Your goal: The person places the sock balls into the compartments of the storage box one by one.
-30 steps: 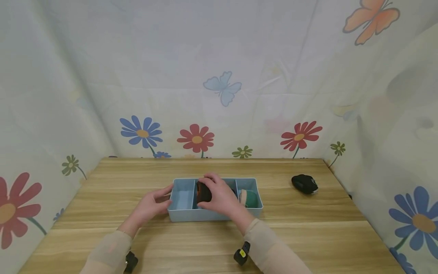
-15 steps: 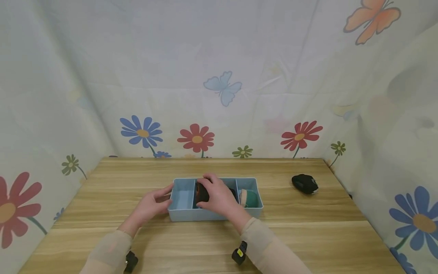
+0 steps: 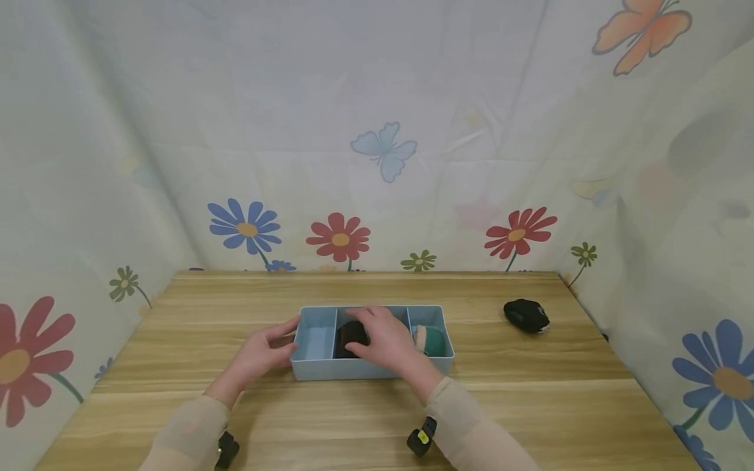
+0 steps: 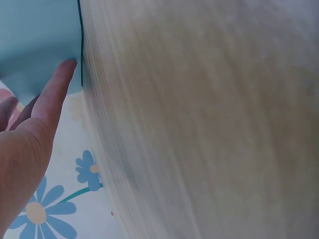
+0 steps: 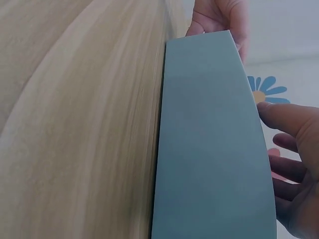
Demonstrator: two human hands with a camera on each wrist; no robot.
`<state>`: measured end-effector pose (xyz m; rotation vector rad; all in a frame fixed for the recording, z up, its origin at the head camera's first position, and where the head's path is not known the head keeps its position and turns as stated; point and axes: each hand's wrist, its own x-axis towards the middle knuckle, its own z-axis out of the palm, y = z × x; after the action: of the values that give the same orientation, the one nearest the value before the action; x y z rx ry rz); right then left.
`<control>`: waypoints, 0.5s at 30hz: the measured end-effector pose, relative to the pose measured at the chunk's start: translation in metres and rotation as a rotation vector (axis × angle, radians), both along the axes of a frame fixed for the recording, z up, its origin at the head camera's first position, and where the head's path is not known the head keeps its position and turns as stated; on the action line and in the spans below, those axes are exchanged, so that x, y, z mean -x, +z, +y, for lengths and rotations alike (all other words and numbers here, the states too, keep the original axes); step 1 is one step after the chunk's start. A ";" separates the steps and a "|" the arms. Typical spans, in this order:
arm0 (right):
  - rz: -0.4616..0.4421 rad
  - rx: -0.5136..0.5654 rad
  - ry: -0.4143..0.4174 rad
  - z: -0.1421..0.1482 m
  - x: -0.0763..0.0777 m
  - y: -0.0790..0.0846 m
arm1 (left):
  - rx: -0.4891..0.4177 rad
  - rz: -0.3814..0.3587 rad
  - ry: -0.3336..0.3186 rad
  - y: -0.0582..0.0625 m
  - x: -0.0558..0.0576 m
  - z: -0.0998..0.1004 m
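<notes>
A light blue divided box (image 3: 347, 371) stands on the table with three compartments showing. At its left end my left hand (image 3: 262, 353) touches the wall with fairly straight fingers; in the left wrist view a straight finger (image 4: 57, 92) lies against the box's side. A dark rounded bundle (image 3: 350, 335) sits in the middle compartment, against the left divider. Over that compartment reaches my right hand (image 3: 389, 341), its thumb and fingers spread loosely around the bundle and hiding part of it. The right compartment holds a green bundle (image 3: 432, 341) with a beige edge.
A black soft bundle (image 3: 526, 316) lies on the wooden table (image 3: 518, 392), to the right of the box. Behind the table hangs a flower-patterned cloth (image 3: 283, 98), which also runs along both sides.
The right hand has loosened from the dark bundle and shifted slightly right and lower. The bundle now rests lower in the middle compartment. My left hand stays at the box's end.
</notes>
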<state>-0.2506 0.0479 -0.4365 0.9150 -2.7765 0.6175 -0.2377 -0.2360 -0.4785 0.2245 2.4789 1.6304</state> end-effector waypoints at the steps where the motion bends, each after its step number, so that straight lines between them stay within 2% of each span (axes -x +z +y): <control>1: -0.005 0.005 0.008 0.002 0.000 -0.001 | 0.000 0.000 -0.002 0.000 0.000 0.000; 8: -0.011 0.043 0.039 0.013 -0.001 -0.008 | -0.009 0.003 -0.011 0.001 -0.001 0.001; 15: -0.026 0.080 0.049 0.022 -0.006 -0.008 | -0.026 0.021 -0.030 0.001 0.000 -0.001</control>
<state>-0.2448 0.0703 -0.4443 0.9676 -2.7371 0.7471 -0.2379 -0.2368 -0.4773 0.2826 2.4581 1.6574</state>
